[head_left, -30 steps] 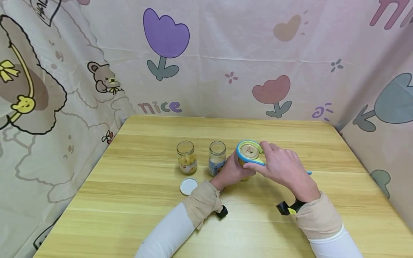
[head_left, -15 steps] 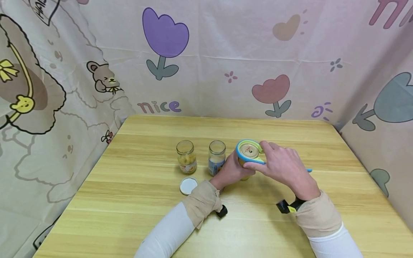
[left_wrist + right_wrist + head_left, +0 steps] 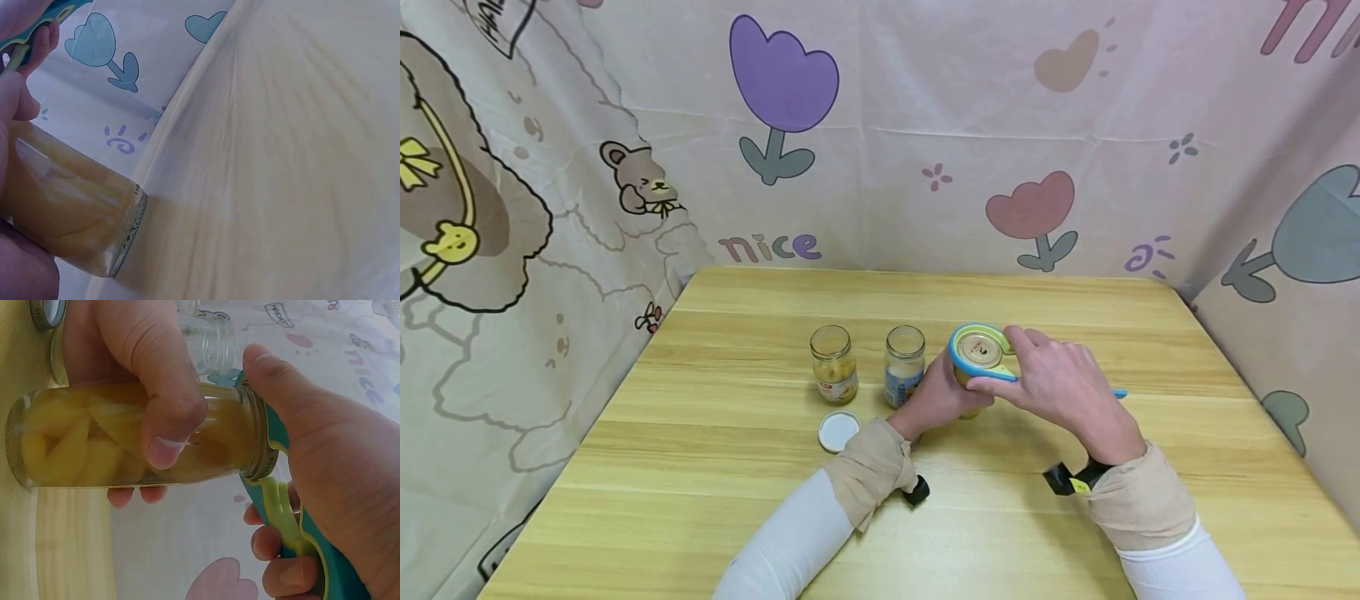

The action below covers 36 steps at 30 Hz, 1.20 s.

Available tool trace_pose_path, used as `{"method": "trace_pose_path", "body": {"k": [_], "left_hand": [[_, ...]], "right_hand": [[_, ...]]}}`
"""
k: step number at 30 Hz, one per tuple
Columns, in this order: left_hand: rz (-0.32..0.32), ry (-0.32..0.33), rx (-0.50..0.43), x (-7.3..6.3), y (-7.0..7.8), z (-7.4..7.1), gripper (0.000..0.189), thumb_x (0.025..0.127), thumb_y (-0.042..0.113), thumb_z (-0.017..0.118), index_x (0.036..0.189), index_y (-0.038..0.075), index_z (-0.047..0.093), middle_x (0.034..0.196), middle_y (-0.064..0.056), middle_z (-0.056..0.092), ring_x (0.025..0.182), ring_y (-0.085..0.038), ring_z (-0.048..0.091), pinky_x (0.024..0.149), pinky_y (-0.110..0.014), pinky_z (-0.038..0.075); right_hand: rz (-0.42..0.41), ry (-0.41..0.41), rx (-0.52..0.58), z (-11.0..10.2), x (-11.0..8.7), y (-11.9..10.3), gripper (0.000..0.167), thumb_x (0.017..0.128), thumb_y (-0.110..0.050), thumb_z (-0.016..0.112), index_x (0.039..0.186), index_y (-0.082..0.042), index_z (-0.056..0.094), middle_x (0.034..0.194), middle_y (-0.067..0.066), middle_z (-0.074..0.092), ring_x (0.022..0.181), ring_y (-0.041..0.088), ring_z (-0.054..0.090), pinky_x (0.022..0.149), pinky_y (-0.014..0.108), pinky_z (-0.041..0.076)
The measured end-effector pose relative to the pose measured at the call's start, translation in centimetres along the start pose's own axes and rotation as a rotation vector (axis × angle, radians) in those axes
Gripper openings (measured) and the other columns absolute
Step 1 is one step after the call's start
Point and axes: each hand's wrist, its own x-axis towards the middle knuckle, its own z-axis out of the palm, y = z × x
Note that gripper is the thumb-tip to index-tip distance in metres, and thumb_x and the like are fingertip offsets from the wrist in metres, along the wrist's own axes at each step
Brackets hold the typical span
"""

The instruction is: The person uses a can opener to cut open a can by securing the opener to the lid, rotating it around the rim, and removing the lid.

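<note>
A glass jar of yellow fruit pieces (image 3: pixel 69 440) stands upright on the table, its gold lid (image 3: pixel 980 350) on top. My left hand (image 3: pixel 942 394) grips the jar round its body, thumb across the glass in the right wrist view. A blue and green jar opener (image 3: pixel 958 360) rings the lid. My right hand (image 3: pixel 1063 387) holds the opener by its handles, fingers curled round them in the right wrist view. Part of the opener's blue handle sticks out beyond the right hand. In the left wrist view the jar's base (image 3: pixel 128 237) shows near the tabletop.
Left of the held jar stand two lidless glass jars: one with a blue label (image 3: pixel 904 367), one holding yellow fruit (image 3: pixel 834 367). A white lid (image 3: pixel 838 432) lies in front of them on the wooden table (image 3: pixel 737 467). A patterned cloth (image 3: pixel 887 208) hangs behind the table.
The printed mark on the gold lid sits slightly differently from before. Both hands keep their hold on the jar and the opener, with hardly any other movement.
</note>
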Motion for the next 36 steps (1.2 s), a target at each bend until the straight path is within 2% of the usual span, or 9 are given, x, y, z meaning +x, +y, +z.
{"method": "trace_pose_path", "body": {"k": [7,17,27,32,36], "left_hand": [[0.012,0.006,0.004,0.0,0.0,0.0,0.074,0.082,0.001,0.078,0.146,0.011,0.042,0.139,-0.012,0.06,0.123,-0.018,0.06,0.109,-0.03,0.049],[0.014,-0.012,-0.017,0.0,-0.2,-0.1,0.074,0.082,0.002,0.078,0.146,0.013,0.041,0.138,-0.01,0.059,0.119,-0.012,0.06,0.106,-0.029,0.051],[0.007,-0.014,-0.047,0.0,-0.1,0.1,0.074,0.083,0.002,0.078,0.146,0.014,0.042,0.138,-0.009,0.059,0.122,-0.011,0.059,0.109,-0.03,0.049],[0.003,-0.017,-0.046,-0.1,-0.1,-0.1,0.074,0.083,0.003,0.078,0.146,0.016,0.042,0.138,-0.008,0.059,0.121,-0.01,0.059,0.108,-0.029,0.049],[0.011,-0.023,-0.043,-0.1,-0.1,-0.2,0.074,0.083,0.003,0.077,0.147,0.014,0.042,0.138,-0.01,0.059,0.12,-0.012,0.059,0.107,-0.029,0.05]], "right_hand": [[-0.019,0.016,-0.012,0.1,0.0,0.0,0.081,0.078,-0.079,0.069,0.115,-0.007,0.063,0.086,0.009,0.071,0.049,0.019,0.048,0.043,0.029,0.036],[-0.054,0.036,-0.007,0.2,0.1,0.2,0.073,0.078,-0.076,0.072,0.106,-0.01,0.059,0.077,0.002,0.062,0.047,0.016,0.042,0.043,0.027,0.032],[-0.082,0.021,0.016,0.2,0.2,0.8,0.073,0.077,-0.072,0.076,0.113,-0.009,0.061,0.084,0.004,0.067,0.053,0.015,0.048,0.048,0.03,0.04],[-0.142,0.017,0.019,0.2,0.6,1.3,0.076,0.078,-0.07,0.076,0.119,-0.008,0.062,0.092,0.007,0.071,0.055,0.013,0.052,0.049,0.032,0.045],[-0.189,0.013,0.025,0.2,1.0,1.6,0.074,0.078,-0.07,0.077,0.118,-0.01,0.061,0.092,0.005,0.071,0.054,0.01,0.05,0.049,0.029,0.043]]}}
